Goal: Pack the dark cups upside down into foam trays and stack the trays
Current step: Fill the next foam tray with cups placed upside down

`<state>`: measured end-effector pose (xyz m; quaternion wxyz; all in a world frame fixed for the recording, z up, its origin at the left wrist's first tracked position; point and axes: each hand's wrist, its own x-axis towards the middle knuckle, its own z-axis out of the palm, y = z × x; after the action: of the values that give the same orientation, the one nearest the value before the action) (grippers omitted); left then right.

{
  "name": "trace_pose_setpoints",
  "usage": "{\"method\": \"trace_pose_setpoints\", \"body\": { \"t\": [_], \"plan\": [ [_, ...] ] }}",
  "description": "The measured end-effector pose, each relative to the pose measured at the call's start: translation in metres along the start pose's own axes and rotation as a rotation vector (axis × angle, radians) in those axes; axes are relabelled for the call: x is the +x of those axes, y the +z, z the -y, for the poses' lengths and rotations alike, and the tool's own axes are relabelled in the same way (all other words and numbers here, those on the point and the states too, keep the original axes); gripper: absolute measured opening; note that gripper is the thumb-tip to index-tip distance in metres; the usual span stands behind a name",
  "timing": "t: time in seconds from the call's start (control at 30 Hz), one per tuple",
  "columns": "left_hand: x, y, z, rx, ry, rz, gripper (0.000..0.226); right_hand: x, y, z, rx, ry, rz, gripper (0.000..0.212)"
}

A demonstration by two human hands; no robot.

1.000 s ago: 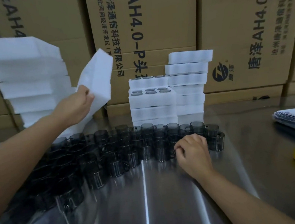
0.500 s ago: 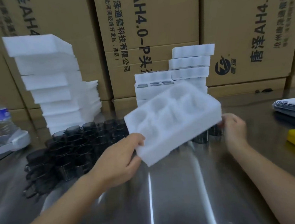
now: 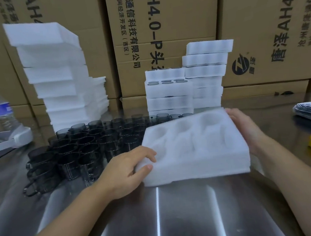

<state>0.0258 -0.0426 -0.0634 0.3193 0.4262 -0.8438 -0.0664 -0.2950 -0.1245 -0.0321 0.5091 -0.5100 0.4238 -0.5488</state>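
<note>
The empty foam tray (image 3: 194, 148) sits between both hands, low over the shiny table (image 3: 159, 220), with no cups in its holes yet. Just past the left hand (image 3: 125, 172) many dark cups (image 3: 82, 147) wait loose. Beyond the fingertips, filled trays (image 3: 169, 90) are already stacked, so lots is left. The left fingers (image 3: 146, 155) pinch the near corner. The right hand (image 3: 244, 127) presses flat on the far side, fingers a little apart.

We grip empty foam tray (image 3: 196, 148) w/ left hand (image 3: 126, 173) & right hand (image 3: 245, 129), its near edge on bench (image 3: 159, 220); dark cups (image 3: 82, 147) beyond left hand.
</note>
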Motion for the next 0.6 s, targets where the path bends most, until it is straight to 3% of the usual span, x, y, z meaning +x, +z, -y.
{"method": "trace_pose_setpoints", "body": {
  "t": [0.1, 0.23, 0.43, 0.47, 0.53, 0.6],
  "plan": [
    [-0.001, -0.001, -0.001, 0.093, -0.02, -0.055, 0.04, -0.001, -0.002, 0.0, -0.079, 0.02, -0.033, 0.03],
    [-0.002, -0.003, -0.007, 0.178, 0.069, -0.118, 0.034, -0.002, -0.002, -0.004, -0.341, 0.122, -0.009, 0.051],
    [-0.004, -0.005, -0.01, 0.137, 0.104, -0.097, 0.031, -0.003, 0.001, -0.008, -0.556, 0.143, 0.031, 0.018],
    [-0.004, -0.008, -0.01, 0.155, 0.116, -0.173, 0.031, -0.003, 0.0, -0.009, -0.552, 0.141, 0.023, 0.018],
    [-0.003, -0.019, -0.006, 0.222, 0.106, -0.504, 0.029, -0.002, 0.0, -0.01, -0.536, 0.139, 0.011, 0.019],
    [-0.008, -0.04, 0.01, 0.298, -0.133, -0.859, 0.03, -0.002, 0.001, -0.01, -0.529, 0.136, 0.013, 0.018]
  ]
}}
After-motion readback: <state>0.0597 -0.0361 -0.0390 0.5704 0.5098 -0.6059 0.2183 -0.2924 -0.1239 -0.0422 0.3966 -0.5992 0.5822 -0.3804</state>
